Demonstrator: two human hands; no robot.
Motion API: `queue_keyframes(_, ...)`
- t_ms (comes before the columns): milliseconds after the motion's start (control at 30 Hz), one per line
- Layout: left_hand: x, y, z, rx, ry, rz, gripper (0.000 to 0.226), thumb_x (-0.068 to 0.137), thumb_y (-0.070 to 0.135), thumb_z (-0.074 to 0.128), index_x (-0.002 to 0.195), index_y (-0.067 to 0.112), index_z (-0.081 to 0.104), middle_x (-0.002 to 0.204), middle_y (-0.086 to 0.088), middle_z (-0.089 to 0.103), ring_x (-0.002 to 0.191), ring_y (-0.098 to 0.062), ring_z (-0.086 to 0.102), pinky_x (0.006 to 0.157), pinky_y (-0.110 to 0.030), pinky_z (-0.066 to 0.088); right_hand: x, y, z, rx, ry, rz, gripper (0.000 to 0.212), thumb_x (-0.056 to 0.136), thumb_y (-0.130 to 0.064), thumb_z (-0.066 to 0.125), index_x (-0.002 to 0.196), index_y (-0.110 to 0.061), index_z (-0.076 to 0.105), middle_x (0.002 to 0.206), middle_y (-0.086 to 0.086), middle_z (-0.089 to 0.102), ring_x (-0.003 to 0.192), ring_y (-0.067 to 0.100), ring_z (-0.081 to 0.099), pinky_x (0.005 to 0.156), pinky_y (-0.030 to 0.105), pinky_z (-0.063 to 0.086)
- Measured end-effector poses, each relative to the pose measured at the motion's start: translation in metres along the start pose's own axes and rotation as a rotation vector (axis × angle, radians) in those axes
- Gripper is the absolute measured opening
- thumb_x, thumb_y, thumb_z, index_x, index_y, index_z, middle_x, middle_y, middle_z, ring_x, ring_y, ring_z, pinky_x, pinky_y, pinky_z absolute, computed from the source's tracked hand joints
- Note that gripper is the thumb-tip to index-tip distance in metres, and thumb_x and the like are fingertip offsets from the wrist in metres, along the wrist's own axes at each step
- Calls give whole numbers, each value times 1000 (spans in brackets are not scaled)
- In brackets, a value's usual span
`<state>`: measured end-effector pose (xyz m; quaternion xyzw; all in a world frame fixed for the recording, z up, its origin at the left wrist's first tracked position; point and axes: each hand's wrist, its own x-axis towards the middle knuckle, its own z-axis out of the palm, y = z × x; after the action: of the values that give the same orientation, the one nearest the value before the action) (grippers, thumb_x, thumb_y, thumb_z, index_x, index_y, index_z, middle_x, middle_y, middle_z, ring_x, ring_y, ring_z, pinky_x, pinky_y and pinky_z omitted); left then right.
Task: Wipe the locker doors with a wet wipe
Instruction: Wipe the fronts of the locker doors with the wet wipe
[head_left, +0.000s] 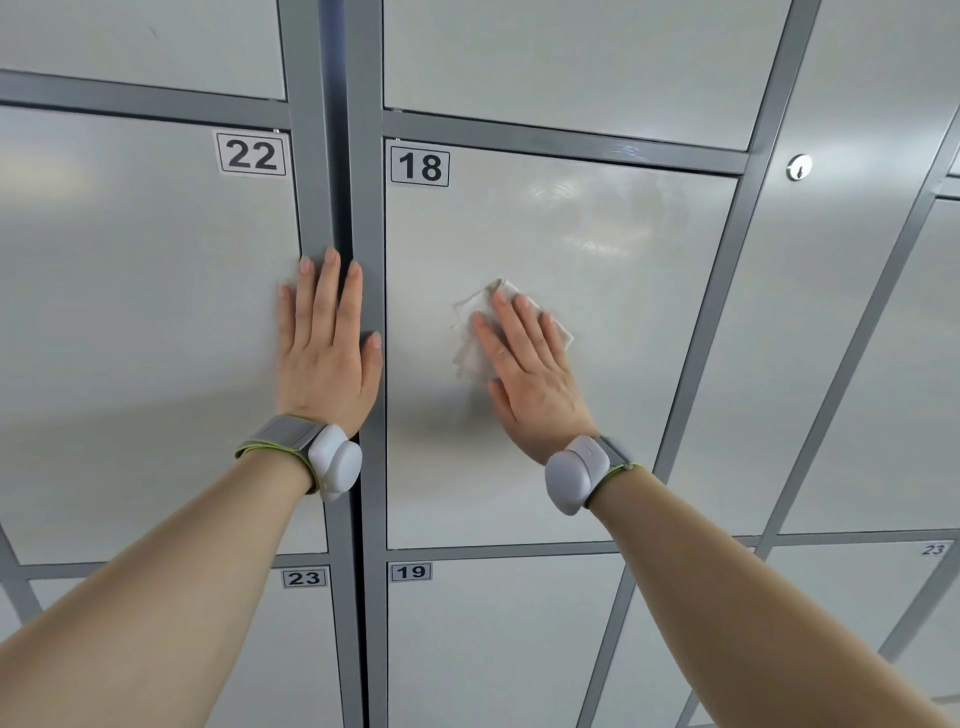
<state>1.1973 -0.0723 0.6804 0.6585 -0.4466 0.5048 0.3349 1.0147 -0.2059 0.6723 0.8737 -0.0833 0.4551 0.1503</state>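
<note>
Flat on door 18 (597, 249): wet wipe (470, 332).

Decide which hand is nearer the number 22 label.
Left. The left hand lies flat below the number 22 label, over the frame; the right hand presses the wet wipe on door 18, farther right.

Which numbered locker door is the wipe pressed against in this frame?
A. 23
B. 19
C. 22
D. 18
D. The right hand presses the white wipe flat against the door whose label reads 18, while the left hand rests across the frame post and the edge of door 22.
</note>
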Motion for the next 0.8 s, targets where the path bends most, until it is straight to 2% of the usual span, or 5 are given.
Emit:
queue_keyframes(233,-1,2,3,22,-5,-7,64,92,30,40,145,-2,24,153,-24,21,142,-37,9,117,-42,-5,-19,-2,9,-64,-32,-101,60,83,-4,40,144,-7,41,154,12,28,144,29,18,120,39,8)
queue_keyframes(400,-2,1,6,31,17,-5,64,93,28,41,146,0,22,153,-23,21,142,-37,11,118,-43,-3,-32,13,3,-74,-73,-132,60,84,-4,43,144,-10,41,155,8,25,145,26,20,120,40,13)
queue_keyframes(533,-2,2,8,23,41,-7,62,93,25,42,146,-1,23,152,-24,22,142,-38,12,118,-44,-2,-36,27,-6,-36,7,-9,53,91,-4,41,144,-6,40,154,12,26,146,26,19,119,42,14)
queue_keyframes(667,-3,4,10,19,53,-18,61,92,23,41,145,-2,24,152,-24,22,141,-38,12,117,-45,-2,-32,37,-12,-34,79,104,54,94,-7,38,147,-6,31,157,14,21,148,23,5,120,42,6)
queue_keyframes(800,-2,6,12,15,78,-28,61,90,19,43,145,-4,25,151,-25,23,141,-39,12,117,-45,-3,-8,25,-12,9,143,201,58,92,-6,40,148,-5,28,157,17,16,147,30,5,120,43,2)
